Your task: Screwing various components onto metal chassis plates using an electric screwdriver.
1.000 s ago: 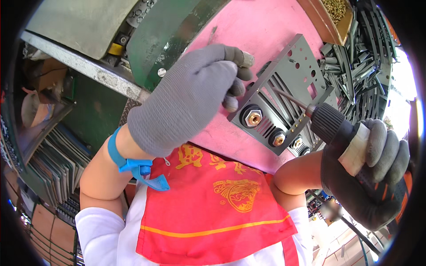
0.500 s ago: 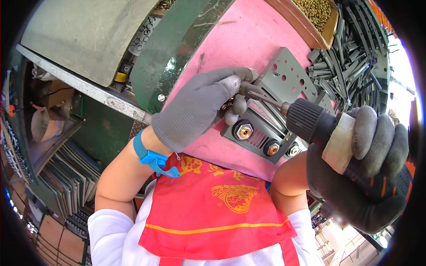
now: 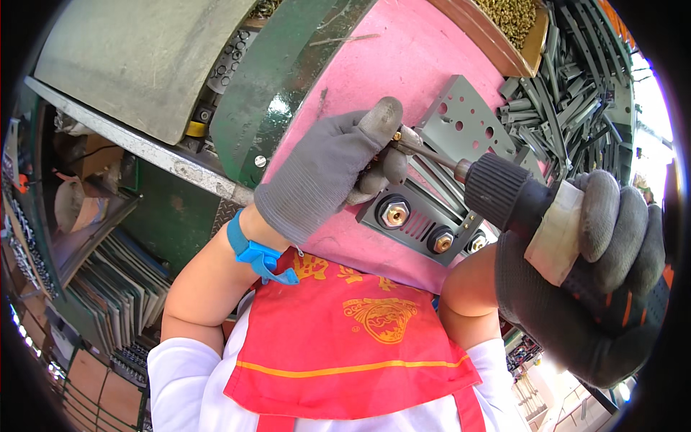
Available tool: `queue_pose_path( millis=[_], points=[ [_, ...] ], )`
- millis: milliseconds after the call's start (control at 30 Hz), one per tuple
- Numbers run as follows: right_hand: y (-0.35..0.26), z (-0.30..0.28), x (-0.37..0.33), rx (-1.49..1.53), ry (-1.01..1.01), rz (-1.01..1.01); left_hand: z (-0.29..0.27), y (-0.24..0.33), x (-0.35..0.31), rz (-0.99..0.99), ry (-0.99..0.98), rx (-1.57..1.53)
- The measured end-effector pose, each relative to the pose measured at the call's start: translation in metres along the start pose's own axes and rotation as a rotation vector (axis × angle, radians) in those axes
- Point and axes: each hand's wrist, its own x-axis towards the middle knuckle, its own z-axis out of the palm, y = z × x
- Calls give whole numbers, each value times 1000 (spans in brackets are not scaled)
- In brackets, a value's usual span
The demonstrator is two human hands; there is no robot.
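Observation:
My right hand [image 3: 597, 281], in a dark grey glove, is closed round a power screwdriver [image 3: 500, 191] with a black ribbed collar and white tape. Its bit [image 3: 432, 153] points left, toward my left hand [image 3: 324, 169]. A small brass screw [image 3: 397, 135] shows at the bit's tip, by my gloved left fingers. That hand is curled, the thumb raised above the screw; more small brass pieces are partly hidden in its palm. Below both hands lies a grey metal bracket assembly [image 3: 461, 115], its plate full of holes. Black rollers with brass centres [image 3: 394, 213] line its near side.
Pink sheeting [image 3: 345, 86] covers the worktop. A box of small brass screws [image 3: 507, 21] stands at the far right, beside a pile of grey metal strips [image 3: 558, 108]. At left are a green metal edge [image 3: 259, 86] and a grey board [image 3: 137, 57].
My left thumb has lifted off the fingers, and the brass screw at the bit's tip has come into sight. Both hands have shifted only slightly; the bracket assembly stays in place.

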Motion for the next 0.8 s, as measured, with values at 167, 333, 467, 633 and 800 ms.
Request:
queue_pose_path(
  millis=[167, 333, 467, 633, 800],
  points=[
    [3, -2, 3, -29, -17, -8, -1, -4, -1, -35, -14, 9],
    [2, -2, 3, -65, -41, -17, 1, -3, -4, 29, -72, -85],
    [0, -11, 5, -108, -47, -26, 6, 8, -9, 60, 75, 147],
    [-13, -25, 6, -161, -47, -43, 6, -12, -11, 256, 211, 794],
    [-12, -33, 2, -218, -40, -35, 13, -30, -8, 295, 228, 786]
  ],
)
